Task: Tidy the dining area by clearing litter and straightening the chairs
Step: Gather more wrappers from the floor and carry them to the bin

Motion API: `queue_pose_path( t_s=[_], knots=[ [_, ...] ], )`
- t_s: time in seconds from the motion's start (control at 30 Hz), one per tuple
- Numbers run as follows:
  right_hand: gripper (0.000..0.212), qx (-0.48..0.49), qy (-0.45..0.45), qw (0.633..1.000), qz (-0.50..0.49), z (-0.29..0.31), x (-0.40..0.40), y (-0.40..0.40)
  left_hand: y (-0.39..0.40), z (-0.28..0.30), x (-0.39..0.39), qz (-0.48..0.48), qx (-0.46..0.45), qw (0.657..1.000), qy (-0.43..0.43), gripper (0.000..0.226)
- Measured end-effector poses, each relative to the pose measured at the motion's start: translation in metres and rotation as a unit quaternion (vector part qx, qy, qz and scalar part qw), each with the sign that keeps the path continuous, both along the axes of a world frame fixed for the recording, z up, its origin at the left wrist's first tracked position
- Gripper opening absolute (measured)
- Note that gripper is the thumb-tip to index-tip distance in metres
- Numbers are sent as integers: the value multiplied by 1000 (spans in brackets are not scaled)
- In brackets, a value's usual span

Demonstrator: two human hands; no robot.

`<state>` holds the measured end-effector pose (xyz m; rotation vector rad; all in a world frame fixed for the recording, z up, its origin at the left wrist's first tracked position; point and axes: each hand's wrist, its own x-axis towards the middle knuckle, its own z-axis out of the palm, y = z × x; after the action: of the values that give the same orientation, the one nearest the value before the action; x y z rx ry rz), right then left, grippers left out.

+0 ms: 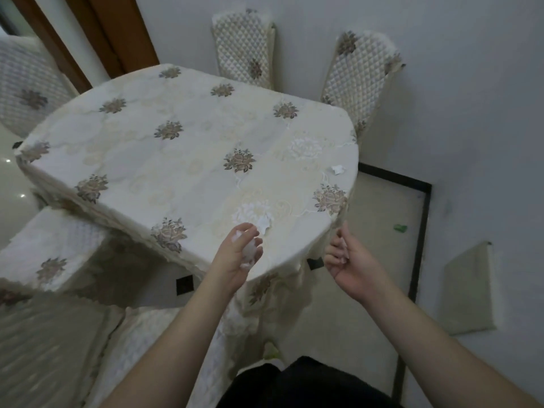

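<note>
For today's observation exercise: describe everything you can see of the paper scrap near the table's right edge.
The scrap is small, white and crumpled, with ragged, torn-looking edges. It looks like paper or tissue. It lies alone on the flowered tablecloth, close to the right edge, beyond a brown embroidered flower. Neither hand touches it; both are nearer the front edge.

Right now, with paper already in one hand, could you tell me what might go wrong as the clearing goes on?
1. The left hand is full of crumpled paper; taking the scrap beside it may spill some.
2. The small scrap near the table's right edge could be knocked off.
3. The green bit on the floor is easy to overlook.
</note>
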<state>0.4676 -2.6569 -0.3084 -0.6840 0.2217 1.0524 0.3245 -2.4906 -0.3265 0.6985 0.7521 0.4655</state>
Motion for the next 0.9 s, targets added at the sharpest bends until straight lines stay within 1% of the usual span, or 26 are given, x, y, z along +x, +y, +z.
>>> queue_pose_path(
  t_s=[0.03,0.07,0.17,0.23,0.3,0.33,0.4,0.43,0.47,0.5,0.57,0.6,0.63,0.7,0.8,0.87,0.9],
  knots=[
    [22,-20,-3,1000,-5,0,8,10,9,-5,8,-3,1,1000,11,9],
    [19,-33,-8,999,-5,1,15,19,18,-10,16,-7,5,1000,25,10],
    [23,-62,-8,998,-10,-1,34,42,38,-23,40,-27,23,996,77,12],
    [26,-71,7,997,-17,-5,44,54,48,-33,53,-50,45,988,136,14],
    [27,-79,21,996,-21,-11,53,63,55,-43,64,-89,91,967,223,18],
    [25,-83,24,996,-21,-15,57,66,57,-50,68,-103,114,955,253,20],
    [22,-92,23,995,-19,-24,68,73,61,-63,78,-113,166,938,284,23],
    [21,-95,21,995,-16,-27,75,76,63,-69,82,-115,206,924,301,26],
    [21,-98,18,995,-12,-30,83,79,66,-75,87,-125,262,898,329,30],
    [22,-104,17,994,-7,-33,91,82,68,-81,92,-144,333,857,366,35],
    [25,-116,21,993,1,-40,108,87,70,-92,100,-184,452,759,431,43],
    [26,-119,27,993,5,-44,119,90,70,-97,103,-194,479,727,451,45],
    [25,-119,32,992,10,-47,129,93,70,-102,107,-200,488,710,466,46],
    [21,-109,31,993,27,-53,153,100,69,-108,113,-198,483,702,485,47],
    [23,-117,-13,991,63,-57,191,109,67,-114,120,-167,458,716,499,39],
    [23,-164,-100,978,88,-63,221,115,65,-118,125,-149,460,710,512,34],
    [22,-199,-166,960,104,-64,237,118,65,-119,128,-144,461,703,521,32]
  ],
)
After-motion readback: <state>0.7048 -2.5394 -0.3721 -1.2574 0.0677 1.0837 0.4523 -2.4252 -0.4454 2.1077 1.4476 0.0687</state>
